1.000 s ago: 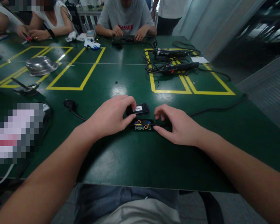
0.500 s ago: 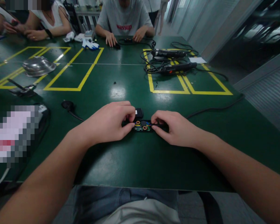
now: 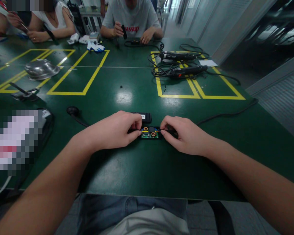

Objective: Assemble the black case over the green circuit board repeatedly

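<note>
A small circuit board (image 3: 150, 134) with copper-wound coils and coloured wires lies in an uncovered black case on the table. My left hand (image 3: 117, 130) is closed at the case's left end, thumb and fingers pinching the black cable there. At the opposite end my right hand (image 3: 183, 133) pinches the other black cable (image 3: 220, 115), which runs away to the right. Just behind the case lies its ridged black cover (image 3: 147, 117) with a white label, partly hidden by my left hand. A black plug (image 3: 73, 111) on a cord rests beyond my left wrist.
Two black electric screwdrivers (image 3: 178, 56) with tangled cords lie at the far right. Far left are a metal bowl (image 3: 42, 69) and white-blue gloves (image 3: 95, 46). A blurred-out object (image 3: 17, 140) sits near left. Across the green table (image 3: 127, 176), a person (image 3: 132, 23) and others sit working.
My left hand has shifted slightly, showing more of the cover's label. The board sits a touch further right. The person opposite has raised a black piece off the table.
</note>
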A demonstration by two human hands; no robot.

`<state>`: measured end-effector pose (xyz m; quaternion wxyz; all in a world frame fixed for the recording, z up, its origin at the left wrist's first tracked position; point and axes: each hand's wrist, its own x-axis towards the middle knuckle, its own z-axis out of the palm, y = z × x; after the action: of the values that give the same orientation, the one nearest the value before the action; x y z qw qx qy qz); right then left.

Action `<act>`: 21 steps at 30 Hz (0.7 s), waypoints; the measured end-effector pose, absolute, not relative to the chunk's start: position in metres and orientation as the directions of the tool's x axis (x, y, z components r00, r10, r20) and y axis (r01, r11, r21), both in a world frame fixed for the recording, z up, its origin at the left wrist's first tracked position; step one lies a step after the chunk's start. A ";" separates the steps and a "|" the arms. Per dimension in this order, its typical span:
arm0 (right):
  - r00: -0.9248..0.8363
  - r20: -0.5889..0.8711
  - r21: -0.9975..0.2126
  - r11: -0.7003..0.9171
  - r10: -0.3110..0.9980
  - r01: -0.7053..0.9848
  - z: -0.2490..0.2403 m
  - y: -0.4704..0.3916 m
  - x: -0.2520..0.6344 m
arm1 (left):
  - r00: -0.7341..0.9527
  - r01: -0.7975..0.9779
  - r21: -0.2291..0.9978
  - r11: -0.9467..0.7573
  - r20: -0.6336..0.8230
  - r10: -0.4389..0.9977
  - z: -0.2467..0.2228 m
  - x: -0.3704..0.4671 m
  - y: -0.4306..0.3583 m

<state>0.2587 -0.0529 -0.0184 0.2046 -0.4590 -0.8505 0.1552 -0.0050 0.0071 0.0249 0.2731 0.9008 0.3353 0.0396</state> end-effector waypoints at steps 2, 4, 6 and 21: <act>-0.490 0.209 -0.465 0.527 0.846 0.711 -0.016 -0.053 0.260 | 0.775 0.564 0.536 -0.628 -0.081 0.627 0.026 -0.006 0.008; -0.486 0.215 -0.479 0.525 0.847 0.703 -0.014 -0.053 0.261 | 0.775 0.550 0.551 -0.628 -0.056 0.629 0.027 -0.008 0.009; -0.485 0.223 -0.489 0.527 0.846 0.695 -0.014 -0.053 0.262 | 0.774 0.545 0.560 -0.625 -0.048 0.632 0.027 -0.009 0.010; -0.530 0.205 -0.525 0.549 0.823 0.650 -0.015 -0.048 0.264 | 0.767 0.589 0.559 -0.583 -0.161 0.621 0.029 -0.008 0.010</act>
<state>0.2636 -0.0484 -0.0147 0.2202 -0.4321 -0.8521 0.1966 -0.0080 0.0104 0.0290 0.3044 0.8894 0.3401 0.0257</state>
